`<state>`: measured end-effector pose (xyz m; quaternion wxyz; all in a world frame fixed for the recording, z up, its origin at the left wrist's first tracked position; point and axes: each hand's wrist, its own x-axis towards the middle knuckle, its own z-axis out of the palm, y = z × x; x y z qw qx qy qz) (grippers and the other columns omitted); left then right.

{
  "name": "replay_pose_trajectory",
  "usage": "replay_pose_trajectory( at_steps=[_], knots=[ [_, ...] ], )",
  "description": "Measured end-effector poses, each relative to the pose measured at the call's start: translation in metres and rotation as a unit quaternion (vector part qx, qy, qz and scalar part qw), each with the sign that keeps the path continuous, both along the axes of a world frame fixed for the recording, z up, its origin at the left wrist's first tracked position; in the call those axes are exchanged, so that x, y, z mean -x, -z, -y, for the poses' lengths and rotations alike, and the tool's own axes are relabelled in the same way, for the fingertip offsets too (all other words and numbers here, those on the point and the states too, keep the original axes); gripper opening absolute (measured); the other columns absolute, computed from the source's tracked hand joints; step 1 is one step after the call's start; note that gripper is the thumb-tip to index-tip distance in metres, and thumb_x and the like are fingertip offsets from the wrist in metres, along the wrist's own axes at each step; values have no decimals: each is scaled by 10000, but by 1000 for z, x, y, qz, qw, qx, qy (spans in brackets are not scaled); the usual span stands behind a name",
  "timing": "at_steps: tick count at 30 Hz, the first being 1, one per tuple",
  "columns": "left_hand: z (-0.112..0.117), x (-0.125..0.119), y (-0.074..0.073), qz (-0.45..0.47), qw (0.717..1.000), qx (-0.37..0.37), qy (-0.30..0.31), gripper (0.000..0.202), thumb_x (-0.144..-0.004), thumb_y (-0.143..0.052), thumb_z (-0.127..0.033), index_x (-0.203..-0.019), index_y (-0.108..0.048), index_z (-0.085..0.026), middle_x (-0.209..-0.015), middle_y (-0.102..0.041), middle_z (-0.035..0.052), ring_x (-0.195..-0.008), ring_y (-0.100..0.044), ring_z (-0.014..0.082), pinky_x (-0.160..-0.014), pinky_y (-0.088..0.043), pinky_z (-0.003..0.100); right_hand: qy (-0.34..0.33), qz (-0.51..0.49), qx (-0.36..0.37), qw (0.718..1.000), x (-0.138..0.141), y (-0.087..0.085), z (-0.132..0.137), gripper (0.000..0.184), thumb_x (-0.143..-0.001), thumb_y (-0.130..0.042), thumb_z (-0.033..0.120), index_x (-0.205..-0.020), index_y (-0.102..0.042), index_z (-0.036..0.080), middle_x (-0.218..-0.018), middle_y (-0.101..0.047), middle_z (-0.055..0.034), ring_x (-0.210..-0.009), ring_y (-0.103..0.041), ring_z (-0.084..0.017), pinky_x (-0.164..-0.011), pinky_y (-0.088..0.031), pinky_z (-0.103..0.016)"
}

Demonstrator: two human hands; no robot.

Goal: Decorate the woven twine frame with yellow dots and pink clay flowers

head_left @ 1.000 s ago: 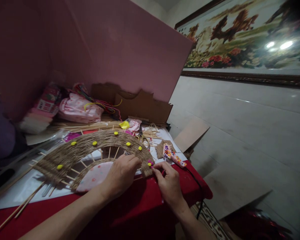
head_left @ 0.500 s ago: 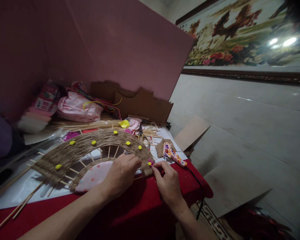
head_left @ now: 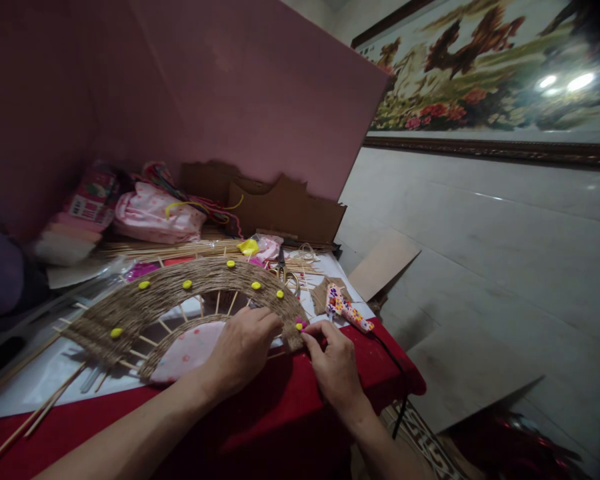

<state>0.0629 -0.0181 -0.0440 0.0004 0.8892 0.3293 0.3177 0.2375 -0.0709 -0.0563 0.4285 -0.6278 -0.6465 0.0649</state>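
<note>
Our right hand has its thumb and forefinger brought close together at the purple bits beside the last yellow dot, on the right end of the fan. We cannot tell whether anything is pinched between them. Our left hand is curled at the fan's inner edge, probably to steady it; its fingertips are hidden, so we cannot tell if it grips. The fan lies flat on the worktop, which gives the fingers firm backing. Its other yellow dots are spread along the band, well apart. To our right, the glue gun rests partly on a cardboard scrap, which likely shields the surface from drips; its cord hangs over the edge, away from the fan. Behind the fan, we see scissors and bundled sticks.
</note>
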Motion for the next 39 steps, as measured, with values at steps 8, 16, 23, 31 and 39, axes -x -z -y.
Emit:
replay_pose_trajectory(
  at_steps=[8,16,23,31,39],
  knots=[
    [0,0,0,-4,1000,4,3,174,-859,-451,-135,-815,-617,-160,-737,-625,43,-680,-547,163,-645,-400,299,8,19,6,1000,3,-3,-2,90,-809,-544,176,-724,-564,199,-765,-639,-38,-745,-580,-200,-663,-403,-286],
    [0,1,0,-5,1000,-10,3,161,-853,-462,-125,-796,-608,-160,-718,-616,35,-664,-536,160,-631,-391,292,-2,36,11,999,2,-5,1,56,-786,-575,145,-800,-580,199,-811,-630,-42,-776,-576,-201,-665,-414,-284],
    [-1,0,3,-2,1000,-6,0,142,-836,-486,-103,-793,-603,-172,-722,-609,19,-667,-524,166,-642,-391,298,10,89,-16,996,-5,-4,8,101,-870,-499,201,-810,-581,198,-829,-604,-43,-785,-557,-190,-674,-402,-278],
    [-1,0,3,5,1000,-5,4,141,-840,-484,-108,-810,-607,-171,-734,-614,22,-676,-532,167,-643,-398,298,9,130,1,991,0,-3,2,112,-871,-486,184,-801,-573,192,-815,-601,-45,-778,-557,-188,-692,-393,-277],
    [0,0,2,4,1000,-13,7,147,-838,-480,-97,-801,-603,-166,-720,-607,22,-661,-524,165,-635,-399,298,-7,109,-5,994,-3,-1,3,126,-878,-460,178,-848,-582,188,-838,-615,-54,-806,-563,-192,-714,-397,-279]
  ],
)
